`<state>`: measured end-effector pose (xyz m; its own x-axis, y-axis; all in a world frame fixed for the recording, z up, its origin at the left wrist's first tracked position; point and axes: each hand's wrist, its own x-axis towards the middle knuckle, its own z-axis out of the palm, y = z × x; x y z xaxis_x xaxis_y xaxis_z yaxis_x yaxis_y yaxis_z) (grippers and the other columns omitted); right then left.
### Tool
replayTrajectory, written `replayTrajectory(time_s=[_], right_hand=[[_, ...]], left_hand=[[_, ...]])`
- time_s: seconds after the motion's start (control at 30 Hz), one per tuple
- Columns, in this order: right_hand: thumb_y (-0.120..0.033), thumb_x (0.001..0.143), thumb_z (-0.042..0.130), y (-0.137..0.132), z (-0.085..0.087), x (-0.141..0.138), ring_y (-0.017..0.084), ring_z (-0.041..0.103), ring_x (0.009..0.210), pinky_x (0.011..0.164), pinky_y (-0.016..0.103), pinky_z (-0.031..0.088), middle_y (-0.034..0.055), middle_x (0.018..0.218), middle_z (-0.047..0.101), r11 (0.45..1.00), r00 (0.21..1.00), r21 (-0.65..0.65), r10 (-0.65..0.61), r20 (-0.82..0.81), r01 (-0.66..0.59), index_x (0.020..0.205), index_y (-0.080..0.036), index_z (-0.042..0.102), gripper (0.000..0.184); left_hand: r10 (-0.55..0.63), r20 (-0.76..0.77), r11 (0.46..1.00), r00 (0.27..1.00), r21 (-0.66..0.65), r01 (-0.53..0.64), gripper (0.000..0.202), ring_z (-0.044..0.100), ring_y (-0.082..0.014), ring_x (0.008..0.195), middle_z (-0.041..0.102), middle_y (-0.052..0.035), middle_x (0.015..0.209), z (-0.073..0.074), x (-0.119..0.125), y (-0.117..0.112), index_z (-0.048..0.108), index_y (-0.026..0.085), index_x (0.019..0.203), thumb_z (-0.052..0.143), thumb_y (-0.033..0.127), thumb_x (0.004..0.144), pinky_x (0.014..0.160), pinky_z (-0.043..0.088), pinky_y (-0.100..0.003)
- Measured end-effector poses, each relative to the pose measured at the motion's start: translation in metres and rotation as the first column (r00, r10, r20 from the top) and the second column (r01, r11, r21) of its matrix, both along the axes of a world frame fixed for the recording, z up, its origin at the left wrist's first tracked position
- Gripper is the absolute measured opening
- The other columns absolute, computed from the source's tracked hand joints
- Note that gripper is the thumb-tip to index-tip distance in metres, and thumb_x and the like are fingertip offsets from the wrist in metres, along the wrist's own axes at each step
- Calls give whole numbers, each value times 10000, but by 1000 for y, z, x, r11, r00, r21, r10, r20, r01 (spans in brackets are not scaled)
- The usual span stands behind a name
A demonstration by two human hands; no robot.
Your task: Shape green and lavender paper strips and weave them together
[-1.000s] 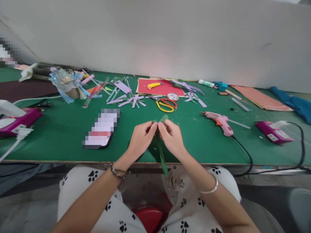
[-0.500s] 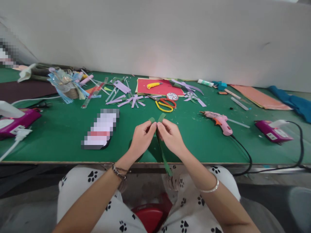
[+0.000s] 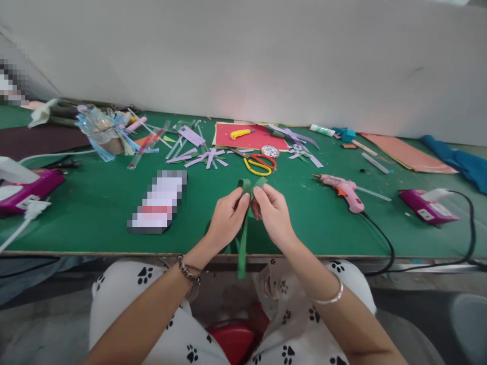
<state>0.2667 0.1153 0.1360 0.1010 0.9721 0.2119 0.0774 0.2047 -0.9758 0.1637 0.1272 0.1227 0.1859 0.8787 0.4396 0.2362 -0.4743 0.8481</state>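
Green strip (image 3: pixel 242 253) hangs from the hands at the near edge of the worktop (image 3: pixel 297 233), its top looped above the fingers and its tail dropping past the edge.

At far left, a purple socket block (image 3: pixel 34 191) carries white plugs, with a dark brown sheet (image 3: pixel 41 139) behind it. Next comes a bundle (image 3: pixel 104 133) with pale blue fringes, then a clear band (image 3: pixel 146 149) lying aslant near it. The phone (image 3: pixel 159 203) lies flat nearer the edge, its screen blurred out. Behind and to its right are scattered purple strips (image 3: pixel 192 136).

The left hand (image 3: pixel 228 210) is closed in a pinch, thumb against fingers, with the green strip between them. Beyond the hands, a yellow cutter (image 3: pixel 240 134) rests on a red sheet (image 3: pixel 253 143); scissors (image 3: pixel 259 168) with red and yellow handles lie in front of it, beside a round patterned disc (image 3: pixel 270 151).

The right hand (image 3: pixel 274 210), just beside the left, is also curled, thumb against forefinger. A green end shows above its fingertips; whether it belongs to the same strip cannot be told.

Further right are a white tube (image 3: pixel 321 130), a pink glue gun (image 3: pixel 342 190) on its side, an orange sheet (image 3: pixel 411 153), a second purple block (image 3: pixel 428 208) and a blue cloth (image 3: pixel 456 159).
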Motion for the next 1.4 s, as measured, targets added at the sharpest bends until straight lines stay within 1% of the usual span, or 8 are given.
replayTrajectory(time_s=[0.13,0.27,0.57,0.77,1.0,1.23,1.3,1.4], right_hand=[[-375,767,486,-1,-2,1,47,320,395,399,202,249,-81,431,340,999,993,46,21,112,-26,533,-204,308,340],[-343,790,433,-2,0,1,46,319,379,388,198,262,-81,424,325,998,991,46,29,132,-35,528,-208,280,332],[-338,773,447,-2,-3,-7,37,267,342,341,179,212,-96,389,275,999,995,-40,-40,-87,36,522,-207,278,330],[-347,789,428,-2,-1,-2,45,294,361,370,187,247,-92,397,299,998,996,-31,-65,-64,63,534,-208,296,319],[-308,776,447,-3,4,5,44,288,401,397,200,232,-83,435,279,999,980,54,-11,198,0,518,-203,271,329],[-360,768,438,-8,6,-4,41,247,348,344,192,211,-93,408,244,999,999,-48,-14,-47,12,516,-214,255,344],[-369,760,452,-8,5,-6,43,246,359,349,191,220,-91,420,239,998,997,-51,-27,-77,23,517,-214,253,350],[-373,764,442,-8,4,-5,48,261,374,361,194,231,-86,428,266,999,997,-31,-36,-70,34,523,-212,271,337]], left_hand=[[84,-28,993,996,87,-82,334,260,-75,417,246,70,450,-1,2,1,238,204,517,355,287,819,419,211,-220],[77,21,996,997,42,-78,358,252,-76,420,240,67,449,0,5,1,244,200,502,348,282,835,421,215,-223],[201,114,979,973,-55,-196,363,242,-80,442,230,65,464,3,11,-4,215,206,517,343,335,831,419,227,-221],[55,64,997,996,-50,-52,337,257,-75,428,245,71,461,5,10,-2,240,205,520,378,311,809,419,225,-217],[95,55,995,994,1,-95,338,253,-75,444,247,69,466,5,7,0,244,198,516,382,295,809,435,233,-215],[103,368,962,924,-272,1,353,283,-68,420,264,72,495,1,15,-5,285,210,562,424,450,781,388,276,-193],[110,358,963,927,-271,-10,348,292,-68,418,271,71,489,3,16,-6,288,209,561,427,444,778,382,276,-191],[53,189,986,981,-167,-21,331,321,-74,419,310,61,452,7,12,-5,294,204,523,397,370,790,398,278,-202]])
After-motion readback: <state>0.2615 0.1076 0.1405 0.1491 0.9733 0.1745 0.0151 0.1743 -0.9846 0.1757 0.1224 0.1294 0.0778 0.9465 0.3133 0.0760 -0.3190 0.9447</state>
